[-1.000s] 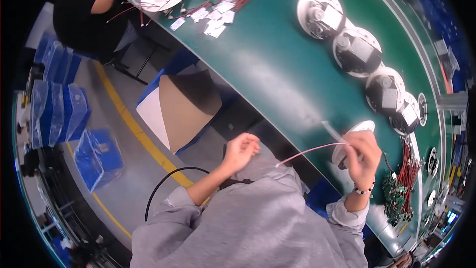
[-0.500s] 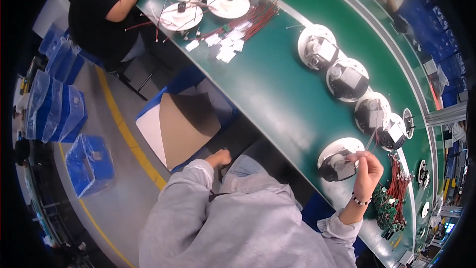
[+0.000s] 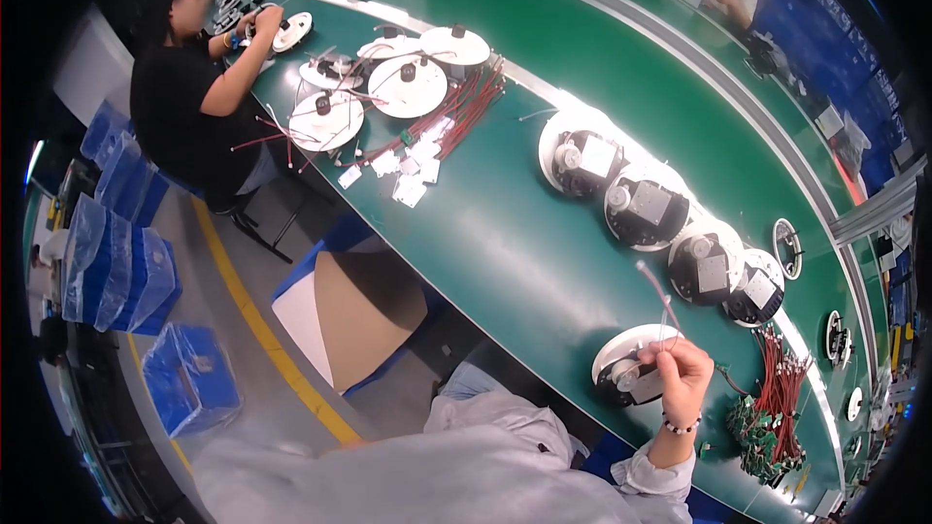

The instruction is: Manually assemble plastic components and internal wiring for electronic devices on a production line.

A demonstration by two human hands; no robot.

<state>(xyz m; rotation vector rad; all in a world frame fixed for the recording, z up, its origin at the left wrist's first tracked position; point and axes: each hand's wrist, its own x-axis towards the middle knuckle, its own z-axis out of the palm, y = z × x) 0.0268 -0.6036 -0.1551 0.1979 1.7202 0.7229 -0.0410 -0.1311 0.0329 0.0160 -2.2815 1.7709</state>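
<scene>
My right hand (image 3: 684,374), with a beaded bracelet at its wrist, pinches a thin wire lead (image 3: 656,283) that stands up from the fingertips, its free end blurred. Under and beside the fingers, near the table edge, lies a round white-rimmed unit (image 3: 614,369) with a black body and a silver box. Past the hand to the right is a bundle of red wires (image 3: 780,383) with small green circuit boards (image 3: 762,437). My left hand does not show; only the grey sleeve (image 3: 282,471) appears at the lower edge.
Several similar round units (image 3: 649,209) run in a diagonal row across the green table (image 3: 485,223). White discs (image 3: 408,87), red wires and white cards (image 3: 416,170) lie at the far left. A person (image 3: 189,87) works there. Below the table edge stands a cardboard-lined blue bin (image 3: 359,320).
The view has shifted, showing more of the person at far left. My right hand still pinches the wire lead, now raised upward beside the near unit. My left hand has dropped out of sight.
</scene>
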